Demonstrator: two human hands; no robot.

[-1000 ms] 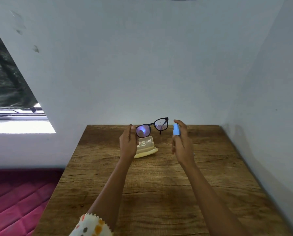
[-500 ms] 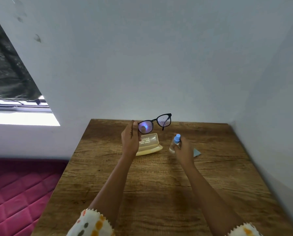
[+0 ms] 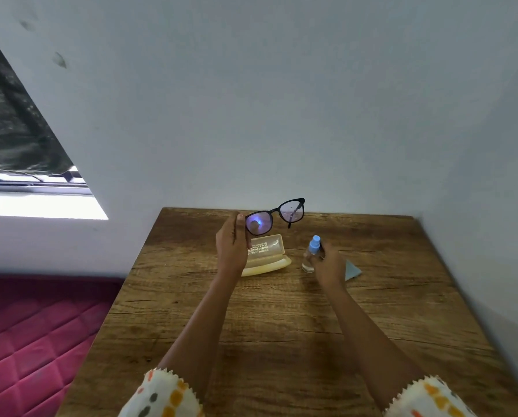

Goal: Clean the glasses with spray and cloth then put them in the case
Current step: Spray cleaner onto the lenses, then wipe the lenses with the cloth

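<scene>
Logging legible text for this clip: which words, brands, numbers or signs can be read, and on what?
Case: a few lines of pale print inside the open lid, too small and blurred to read.
Spray bottle: no label visible.
Glasses, cloth: no text visible.

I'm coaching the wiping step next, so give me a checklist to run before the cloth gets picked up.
1. Black-framed glasses held: ok, left hand grips one end.
2. Small clear spray bottle with a blue cap let go: not ok, right hand holds it.
3. Bottle resting on the wooden table: cannot tell.
4. Light blue cloth within reach: ok, on the table beside the right hand, partly hidden.
5. Cream plastic case open: ok, lid up, under the glasses.
6. Lenses wetted: cannot tell.
</scene>
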